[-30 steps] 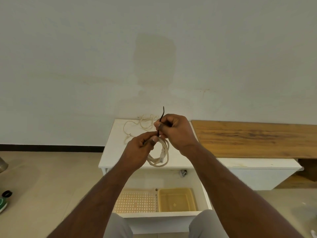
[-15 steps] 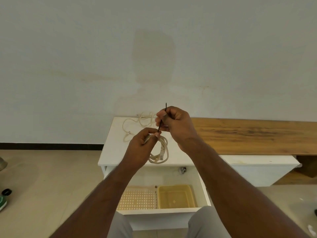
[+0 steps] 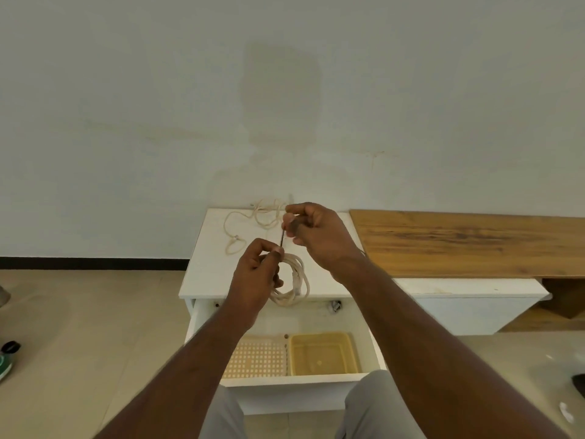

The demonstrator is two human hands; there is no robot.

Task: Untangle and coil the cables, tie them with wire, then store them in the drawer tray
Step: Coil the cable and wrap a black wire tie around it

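Note:
A coiled cream cable (image 3: 292,280) hangs from my left hand (image 3: 258,274), which pinches it at the top of the coil. My right hand (image 3: 311,234) pinches the upper end of a thin dark tie wire (image 3: 282,236) that runs down to the coil. Both hands hover above the white cabinet top (image 3: 205,267). A second cream cable (image 3: 253,221) lies loose and uncoiled at the back of that top. Below, the drawer (image 3: 294,380) stands open with a yellow tray (image 3: 323,353) and a perforated cream tray (image 3: 258,356) inside.
A wooden board (image 3: 468,242) lies to the right of the cabinet top over a lower white unit (image 3: 468,305). A green and black object (image 3: 6,359) sits on the floor at far left. My knees (image 3: 373,407) are just before the drawer front.
The wire's free end no longer sticks up above my right hand; that hand has shifted slightly up and right, pulling the wire taut from the coil. My left hand keeps its grip.

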